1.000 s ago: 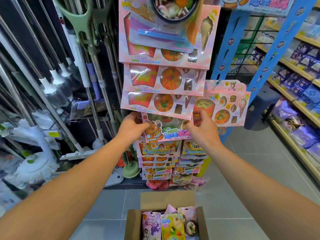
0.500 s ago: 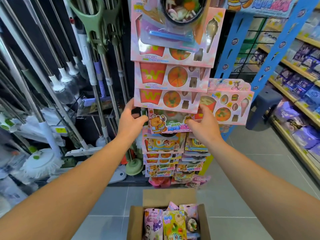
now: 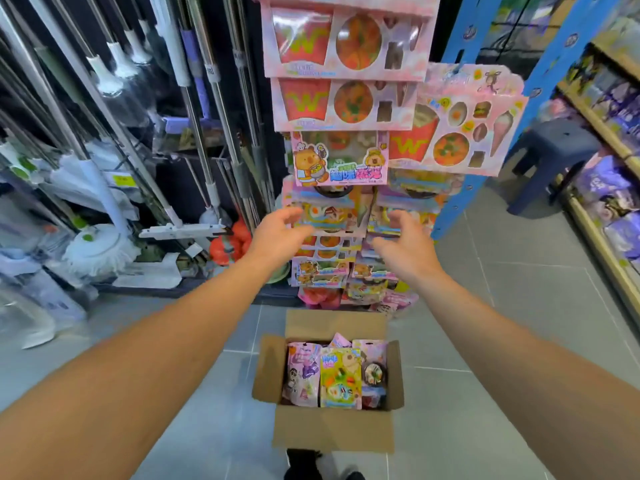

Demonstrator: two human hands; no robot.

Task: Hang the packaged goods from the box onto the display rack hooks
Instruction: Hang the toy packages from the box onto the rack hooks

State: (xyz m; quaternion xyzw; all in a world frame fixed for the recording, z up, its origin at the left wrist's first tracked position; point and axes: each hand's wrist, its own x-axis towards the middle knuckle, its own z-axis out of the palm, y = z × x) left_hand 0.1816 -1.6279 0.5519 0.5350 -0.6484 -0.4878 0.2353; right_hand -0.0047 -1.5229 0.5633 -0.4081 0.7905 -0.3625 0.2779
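Two bare hands reach out in the head view, and both hold nothing. The left hand (image 3: 277,233) has its fingers loosely spread and a little bent, in front of the hanging packs on the display rack (image 3: 332,209). The right hand (image 3: 403,244) is the same, fingers apart and free, just beside the left one with a gap between them. Above both hands hangs a pink pack with a cartoon bear (image 3: 337,159), and neither hand touches it. Over that pack hang bigger pink toy food boxes (image 3: 341,103), one under another. Down on the grey floor sits an open cardboard box (image 3: 332,427), between the two arms. More packs stand inside it, a purple pack (image 3: 301,374) on one side and a yellow pack (image 3: 339,377) in the middle. Mops (image 3: 97,244) lean on the left side. Shelves (image 3: 602,133) with purple bags run along the right side, with a dark blue stool (image 3: 550,154) near them.
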